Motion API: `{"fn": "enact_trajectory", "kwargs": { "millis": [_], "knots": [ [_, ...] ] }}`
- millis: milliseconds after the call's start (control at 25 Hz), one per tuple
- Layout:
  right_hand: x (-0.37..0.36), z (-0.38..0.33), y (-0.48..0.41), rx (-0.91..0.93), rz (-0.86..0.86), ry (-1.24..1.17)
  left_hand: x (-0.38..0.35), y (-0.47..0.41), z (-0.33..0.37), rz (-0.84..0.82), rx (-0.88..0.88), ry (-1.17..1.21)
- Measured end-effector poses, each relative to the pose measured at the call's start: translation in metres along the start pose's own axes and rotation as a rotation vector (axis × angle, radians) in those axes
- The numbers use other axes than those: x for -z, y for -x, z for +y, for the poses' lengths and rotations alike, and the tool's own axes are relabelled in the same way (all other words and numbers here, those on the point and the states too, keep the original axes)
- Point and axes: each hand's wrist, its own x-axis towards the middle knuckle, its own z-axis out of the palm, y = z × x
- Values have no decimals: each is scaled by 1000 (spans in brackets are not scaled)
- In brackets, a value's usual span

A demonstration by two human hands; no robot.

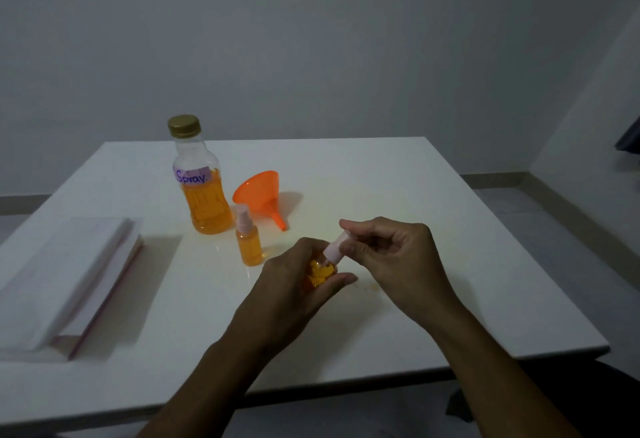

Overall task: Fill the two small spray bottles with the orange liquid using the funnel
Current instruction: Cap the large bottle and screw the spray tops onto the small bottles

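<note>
A white counter (398,195) is set against grey walls. Taking the large bottle (202,191) as landmark: just right lie the funnel (259,195) and a filled spray bottle (250,242); left, stacked bags (65,275). Nearer, the second spray bottle (322,273) is clasped by the left hand (298,285), its pump (334,249) pinched by the right hand (394,257).

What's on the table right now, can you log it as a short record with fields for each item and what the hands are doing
table: white top
big bottle: capped, labelled Spray, partly full of orange liquid
funnel: orange, lying on its side right of the big bottle
standing spray bottle: upright, orange liquid inside, pump top on
held spray bottle: orange liquid inside
left hand: grip around the held bottle's body
right hand: fingers on its pink pump top
bag stack: clear plastic, far left
</note>
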Motion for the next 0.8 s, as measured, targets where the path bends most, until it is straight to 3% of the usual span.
{"fn": "enact_trajectory", "kwargs": {
  "millis": [120,280,560,800],
  "knots": [
    [-3,-3,0,-29,-37,-90,14,-1,1,60,-5,34],
    [-18,13,11,-18,-87,128,49,4,-18,210,63,57],
    [-72,38,42,166,-585,615,94,18,-73,354,371,-35],
    [-82,45,42,239,-566,688,98,19,-93,380,425,-46]
  ]
}}
